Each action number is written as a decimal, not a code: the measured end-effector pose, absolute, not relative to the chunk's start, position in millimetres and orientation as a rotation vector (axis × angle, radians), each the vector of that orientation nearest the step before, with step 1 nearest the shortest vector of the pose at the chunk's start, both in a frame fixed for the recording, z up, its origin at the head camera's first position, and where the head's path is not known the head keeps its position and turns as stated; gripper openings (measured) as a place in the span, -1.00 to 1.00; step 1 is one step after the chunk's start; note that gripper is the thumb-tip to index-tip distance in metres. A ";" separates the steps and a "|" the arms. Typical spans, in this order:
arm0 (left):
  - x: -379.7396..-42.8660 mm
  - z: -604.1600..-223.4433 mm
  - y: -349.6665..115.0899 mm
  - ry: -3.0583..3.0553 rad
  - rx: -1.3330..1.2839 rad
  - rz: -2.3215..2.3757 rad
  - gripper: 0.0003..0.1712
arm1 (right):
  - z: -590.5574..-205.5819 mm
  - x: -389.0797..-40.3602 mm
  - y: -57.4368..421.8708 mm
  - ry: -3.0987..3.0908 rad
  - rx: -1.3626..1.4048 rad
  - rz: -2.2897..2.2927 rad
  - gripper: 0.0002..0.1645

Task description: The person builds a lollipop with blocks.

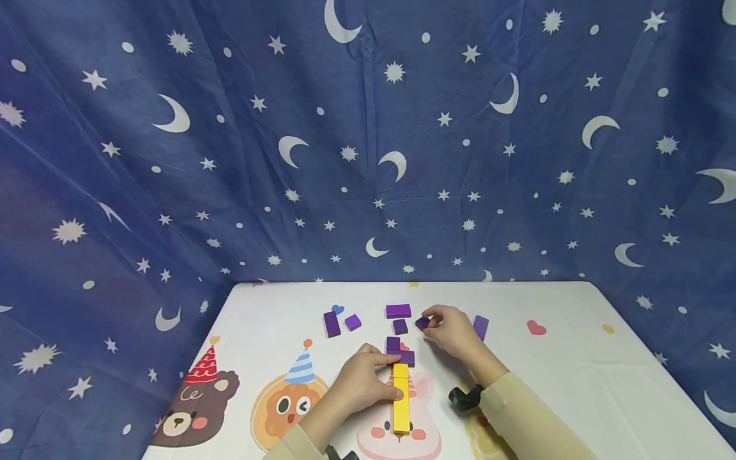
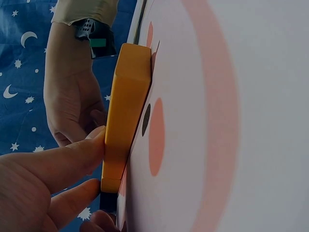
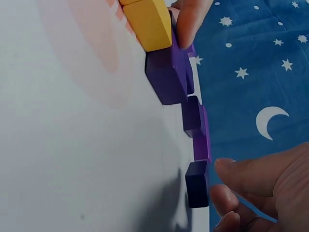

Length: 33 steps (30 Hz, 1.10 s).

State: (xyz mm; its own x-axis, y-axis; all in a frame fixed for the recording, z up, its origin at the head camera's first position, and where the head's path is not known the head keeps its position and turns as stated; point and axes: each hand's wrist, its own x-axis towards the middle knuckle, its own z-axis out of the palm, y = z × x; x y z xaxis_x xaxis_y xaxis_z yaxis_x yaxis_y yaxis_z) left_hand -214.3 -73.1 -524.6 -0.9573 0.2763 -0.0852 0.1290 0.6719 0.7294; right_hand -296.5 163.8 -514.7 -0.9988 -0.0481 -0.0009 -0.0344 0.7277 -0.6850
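A yellow block (image 1: 401, 418) and a shorter yellow piece form a line in the middle of the table, with a purple block (image 3: 166, 77) crosswise at its far end. My left hand (image 1: 362, 383) lies along the line's left side. Its thumb touches the yellow block, and its forefinger reaches to the purple block. My right hand (image 1: 457, 332) is at a small dark purple block (image 3: 197, 184) beyond and to the right. Thumb and forefinger are bent around that block's near side, and a narrow gap shows between thumb and block in the right wrist view.
Farther back lie a long purple block (image 1: 398, 311) and a small purple block (image 1: 399, 326). To the left are a dark purple block (image 1: 331, 324) and a small purple piece (image 1: 353, 322). Another purple block (image 1: 481, 326) lies beyond my right wrist. A starry curtain (image 1: 368, 160) hangs behind the table.
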 end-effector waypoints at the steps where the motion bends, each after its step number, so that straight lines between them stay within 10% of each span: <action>1: -214.3 -524.6 -73.0 2.698 0.331 1.154 -0.20 | -515.3 -297.0 164.7 2.901 -0.061 -1.152 -0.57; 33: -214.1 -524.6 -72.5 2.696 0.323 1.161 -0.21 | -528.8 -303.2 166.3 2.961 0.034 -1.079 -0.59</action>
State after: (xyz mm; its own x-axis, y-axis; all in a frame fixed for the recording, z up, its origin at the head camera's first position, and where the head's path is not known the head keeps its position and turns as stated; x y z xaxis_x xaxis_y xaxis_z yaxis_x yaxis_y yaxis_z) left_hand -214.1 -72.5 -524.6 -0.9586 0.2714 -0.0859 0.1241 0.6698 0.7321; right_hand -303.2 166.3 -528.8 -0.9997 0.0237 0.0020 0.0169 0.7651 -0.6436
